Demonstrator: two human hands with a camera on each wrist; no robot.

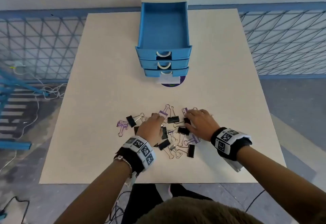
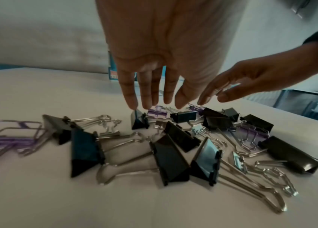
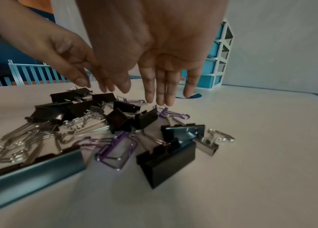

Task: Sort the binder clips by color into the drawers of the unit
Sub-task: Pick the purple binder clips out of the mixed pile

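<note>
With both hands over the pile, reaching down: left hand (image 1: 151,126) fingers straight and spread, holding nothing, tips just above a black clip (image 2: 139,119); right hand (image 1: 200,122) fingers straight, close together, empty, hovering at a purple clip (image 3: 165,111). Binder clips (image 1: 169,135) lying mixed and tangled on table (image 1: 105,65), well apart from drawer unit (image 1: 164,20) with top drawer (image 1: 164,29) pulled open, possibly empty. Best picking one colour at a time, pinching the body, lifting clear of hooked wire handles.
</note>
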